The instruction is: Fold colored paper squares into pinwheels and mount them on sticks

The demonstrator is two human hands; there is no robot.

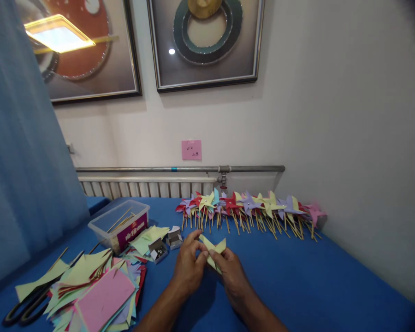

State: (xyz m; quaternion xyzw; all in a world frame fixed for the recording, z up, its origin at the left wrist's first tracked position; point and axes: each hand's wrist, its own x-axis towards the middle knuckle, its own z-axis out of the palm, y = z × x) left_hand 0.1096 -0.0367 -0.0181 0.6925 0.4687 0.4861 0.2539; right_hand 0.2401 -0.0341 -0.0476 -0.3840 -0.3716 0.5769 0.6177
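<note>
A pale yellow paper pinwheel piece, partly folded, is held up between my two hands above the blue table. My left hand pinches its left side with thumb and fingers. On the right side my right hand grips it, thumb pressed on the paper. The fingers cover much of the piece, so its full shape is hidden. Just left of my left hand stand two small open boxes; the nearer box contains small metal pins, and the other box sits behind it.
A long row of colourful paper pinwheels on sticks lies along the back. At left are a plastic tub with wooden sticks, a stack of coloured paper and black-handled scissors. A radiator runs along the wall.
</note>
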